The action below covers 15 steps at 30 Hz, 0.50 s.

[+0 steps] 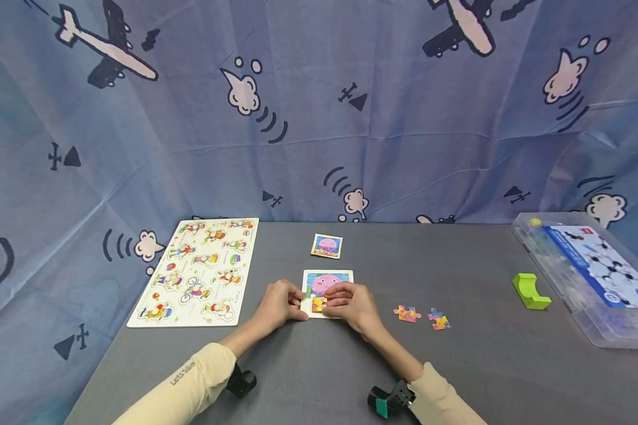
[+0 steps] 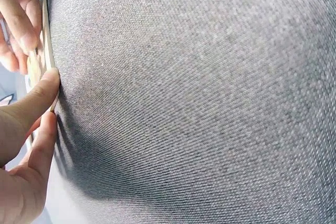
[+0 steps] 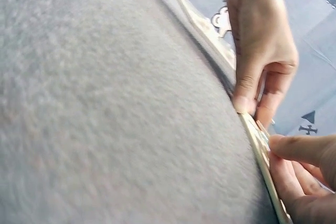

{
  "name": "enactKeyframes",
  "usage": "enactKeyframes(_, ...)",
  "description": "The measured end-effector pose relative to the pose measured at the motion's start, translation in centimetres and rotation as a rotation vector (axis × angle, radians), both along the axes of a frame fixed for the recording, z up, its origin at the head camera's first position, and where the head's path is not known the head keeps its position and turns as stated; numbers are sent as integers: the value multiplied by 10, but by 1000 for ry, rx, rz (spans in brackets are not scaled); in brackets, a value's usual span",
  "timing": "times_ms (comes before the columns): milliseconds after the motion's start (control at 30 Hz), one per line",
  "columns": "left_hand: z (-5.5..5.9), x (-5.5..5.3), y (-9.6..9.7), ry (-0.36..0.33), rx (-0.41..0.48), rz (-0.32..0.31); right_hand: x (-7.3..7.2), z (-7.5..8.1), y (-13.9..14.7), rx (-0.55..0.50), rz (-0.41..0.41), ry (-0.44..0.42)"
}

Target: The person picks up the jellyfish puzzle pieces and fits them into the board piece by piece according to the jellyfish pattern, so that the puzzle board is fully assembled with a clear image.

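A small puzzle board [image 1: 326, 276] with a pink octopus picture lies on the table in front of me. My left hand [image 1: 280, 307] pinches its left edge between thumb and finger; the left wrist view shows that left hand [image 2: 31, 135] at the board's edge [image 2: 48, 40]. In my right hand [image 1: 353, 308] is a yellow-orange jigsaw piece [image 1: 318, 304], held at the lower left part of the board. The right wrist view has the right hand [image 3: 304, 171] low over the board [image 3: 262, 163]. Whether the piece sits in its place cannot be told.
Two loose jigsaw pieces, one pink-orange [image 1: 407, 313] and one blue-yellow [image 1: 438, 319], lie to the right. Behind the board is a small picture card [image 1: 326, 246]. A large knob-puzzle board [image 1: 197, 271] lies left. A green curved block [image 1: 531, 291] and a clear plastic box [image 1: 590, 283] are far right.
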State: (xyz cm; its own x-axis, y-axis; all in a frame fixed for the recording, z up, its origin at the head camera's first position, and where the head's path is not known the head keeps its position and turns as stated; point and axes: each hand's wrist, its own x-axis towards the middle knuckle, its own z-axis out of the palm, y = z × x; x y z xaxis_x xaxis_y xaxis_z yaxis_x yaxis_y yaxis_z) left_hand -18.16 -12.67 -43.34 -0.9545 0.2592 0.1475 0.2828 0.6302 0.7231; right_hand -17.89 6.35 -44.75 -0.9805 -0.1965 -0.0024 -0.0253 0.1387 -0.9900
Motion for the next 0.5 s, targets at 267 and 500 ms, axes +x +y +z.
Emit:
enactKeyframes(267,0,0,0,3,10,-8,0,-1,-15,144,-43,136)
enactKeyframes(500,0,0,-1,6,21,-10,-1,-1,-22,220,-49,174)
